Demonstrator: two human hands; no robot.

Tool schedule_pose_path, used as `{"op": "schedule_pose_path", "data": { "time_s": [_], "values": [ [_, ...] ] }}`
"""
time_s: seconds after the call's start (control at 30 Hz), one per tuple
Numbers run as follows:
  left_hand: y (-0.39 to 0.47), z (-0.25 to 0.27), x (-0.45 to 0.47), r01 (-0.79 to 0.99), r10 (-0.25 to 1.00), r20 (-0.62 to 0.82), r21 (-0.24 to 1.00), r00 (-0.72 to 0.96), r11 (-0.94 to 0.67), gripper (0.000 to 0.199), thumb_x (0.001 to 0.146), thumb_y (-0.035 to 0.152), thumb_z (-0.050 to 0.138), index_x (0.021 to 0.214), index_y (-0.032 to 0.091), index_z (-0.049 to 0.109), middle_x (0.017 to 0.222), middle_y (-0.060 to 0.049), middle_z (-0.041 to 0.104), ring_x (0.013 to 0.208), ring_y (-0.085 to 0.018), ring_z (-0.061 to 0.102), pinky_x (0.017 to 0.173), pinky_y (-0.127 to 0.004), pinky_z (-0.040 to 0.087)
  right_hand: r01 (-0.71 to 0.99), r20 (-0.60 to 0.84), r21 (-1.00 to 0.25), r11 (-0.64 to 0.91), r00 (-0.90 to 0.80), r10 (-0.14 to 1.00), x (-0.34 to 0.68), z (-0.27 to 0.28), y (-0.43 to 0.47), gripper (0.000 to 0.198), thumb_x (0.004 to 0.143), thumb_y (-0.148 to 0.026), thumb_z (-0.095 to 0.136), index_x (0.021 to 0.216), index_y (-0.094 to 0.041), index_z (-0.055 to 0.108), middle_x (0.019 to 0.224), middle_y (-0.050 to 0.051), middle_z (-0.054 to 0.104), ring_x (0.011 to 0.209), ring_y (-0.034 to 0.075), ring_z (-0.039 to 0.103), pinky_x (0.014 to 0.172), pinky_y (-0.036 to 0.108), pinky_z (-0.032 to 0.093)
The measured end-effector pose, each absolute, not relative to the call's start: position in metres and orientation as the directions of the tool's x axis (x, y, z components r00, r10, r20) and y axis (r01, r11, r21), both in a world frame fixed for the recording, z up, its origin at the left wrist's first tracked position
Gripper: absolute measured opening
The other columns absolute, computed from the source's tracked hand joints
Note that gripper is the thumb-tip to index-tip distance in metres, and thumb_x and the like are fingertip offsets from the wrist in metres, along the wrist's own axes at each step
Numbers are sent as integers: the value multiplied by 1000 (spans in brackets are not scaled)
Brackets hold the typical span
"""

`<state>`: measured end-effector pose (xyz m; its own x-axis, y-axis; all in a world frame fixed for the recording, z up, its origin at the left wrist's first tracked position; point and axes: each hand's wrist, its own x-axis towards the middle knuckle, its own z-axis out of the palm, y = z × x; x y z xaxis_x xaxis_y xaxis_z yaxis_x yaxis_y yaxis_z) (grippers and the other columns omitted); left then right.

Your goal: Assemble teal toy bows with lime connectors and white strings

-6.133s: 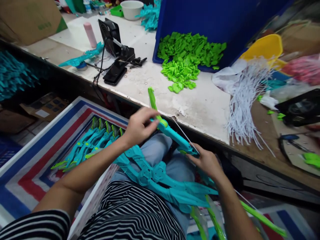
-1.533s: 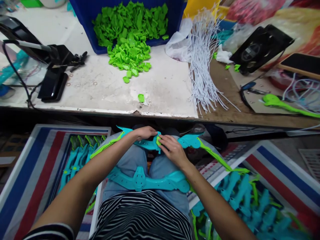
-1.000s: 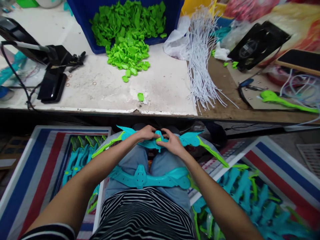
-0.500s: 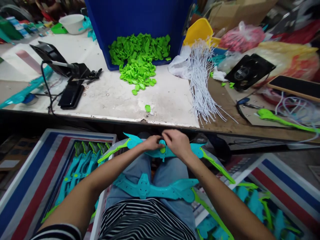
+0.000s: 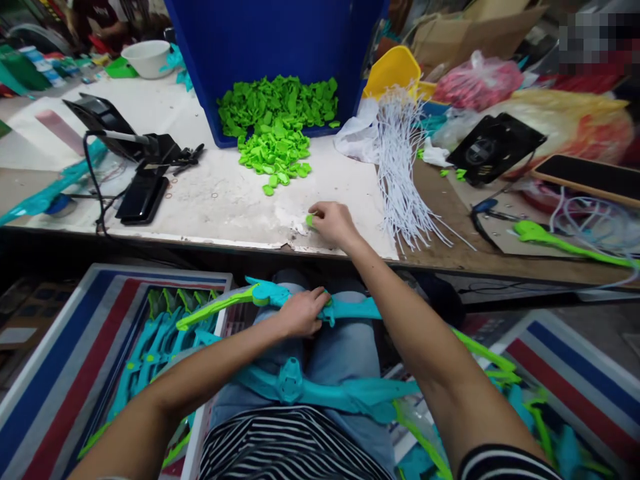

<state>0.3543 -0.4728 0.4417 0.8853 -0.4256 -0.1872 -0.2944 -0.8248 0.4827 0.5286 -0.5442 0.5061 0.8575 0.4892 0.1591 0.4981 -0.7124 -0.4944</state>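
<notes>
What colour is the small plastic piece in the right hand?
Bright lime green; the small plastic piece shows best in the head view.

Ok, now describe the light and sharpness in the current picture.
Head view: green pieces on the bench look bright, those inside the blue bin darker; head view: deep shadow under the bench; head view: the right hand is readable, while the teal parts at lower right look soft; head view: the upper right corner is pixelated.

The curved piece [image 5: 354,309] I hold is turquoise with a lime-green end [image 5: 217,310], my small piece [image 5: 309,221] bright green; my shirt [image 5: 295,443] is striped black and white, my jeans [image 5: 345,343] pale blue.
</notes>
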Motion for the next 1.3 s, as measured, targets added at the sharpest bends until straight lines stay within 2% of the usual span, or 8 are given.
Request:
{"op": "schedule_pose_path", "data": {
  "time_s": [0.1, 0.2, 0.33, 0.47, 0.63, 0.83, 0.97, 1.3],
  "values": [
    [-462, 461, 377, -229, -509, -312, 626, 802, -746, 42, 70, 26, 65, 111, 17, 64, 103, -8, 69, 90, -22, 65, 77, -27, 48, 415, 191, -571, -708, 906, 377, 535, 495, -575, 22, 75, -19, 57, 91, -20, 73, 81, 4, 71, 77, 21, 65, 75, 34, 52],
    [-454, 469, 401, -47, -567, -467, 743, 679, -668, 24, 67, 30, 69, 87, 17, 69, 65, 1, 66, 64, -16, 62, 61, -21, 44, 464, 288, -511, -724, 886, 364, 538, 487, -593, 19, 77, -24, 58, 87, -21, 74, 84, 6, 70, 80, 23, 64, 75, 37, 53],
    [-450, 458, 420, 360, -536, -658, 745, 528, -561, 19, 67, 32, 69, 71, 14, 64, 59, 0, 64, 50, -14, 58, 54, -24, 43, 491, 302, -463, -738, 870, 389, 540, 487, -605, 23, 77, -28, 61, 94, -19, 72, 96, 11, 68, 83, 24, 63, 77, 41, 52],
    [-450, 441, 423, 592, -494, -720, 689, 488, -419, 24, 65, 34, 72, 72, 14, 62, 59, 1, 65, 48, -13, 55, 55, -27, 45, 670, 257, -482, -565, 725, 639, 545, 494, -619, 34, 76, -18, 56, 107, -19, 69, 116, 8, 65, 95, 22, 63, 88, 38, 50],
    [-448, 437, 424, 630, -554, -691, 698, 465, -342, 34, 57, 41, 80, 71, 14, 65, 57, 1, 63, 54, -13, 57, 60, -27, 46, 778, 160, -405, -480, 577, 801, 556, 497, -629, 28, 78, -18, 57, 102, -22, 71, 114, 5, 67, 103, 24, 59, 95, 43, 45],
    [-446, 436, 424, 630, -588, -661, 715, 467, -303, 42, 58, 50, 79, 73, 12, 67, 56, 1, 62, 56, -13, 56, 64, -27, 47, 813, 310, -359, -458, 567, 763, 532, 499, -629, 18, 83, -23, 59, 97, -18, 69, 108, 11, 67, 99, 25, 57, 91, 42, 46],
    [-444, 433, 422, 633, -539, -667, 719, 514, -287, 46, 59, 53, 77, 78, 12, 67, 60, 0, 64, 58, -14, 58, 66, -28, 47, 878, 470, -352, -324, 465, 750, 462, 485, -639, 23, 89, -33, 55, 102, -16, 65, 103, 11, 67, 94, 23, 58, 84, 41, 50],
    [-445, 425, 420, 576, -579, -609, 771, 541, -272, 56, 58, 63, 72, 78, 11, 65, 52, 2, 56, 54, -12, 53, 60, -27, 43, 832, 459, -396, -387, 545, 702, 379, 411, -657, 19, 90, -27, 55, 103, -20, 67, 108, 10, 67, 97, 24, 55, 82, 42, 51]
  ]
}}
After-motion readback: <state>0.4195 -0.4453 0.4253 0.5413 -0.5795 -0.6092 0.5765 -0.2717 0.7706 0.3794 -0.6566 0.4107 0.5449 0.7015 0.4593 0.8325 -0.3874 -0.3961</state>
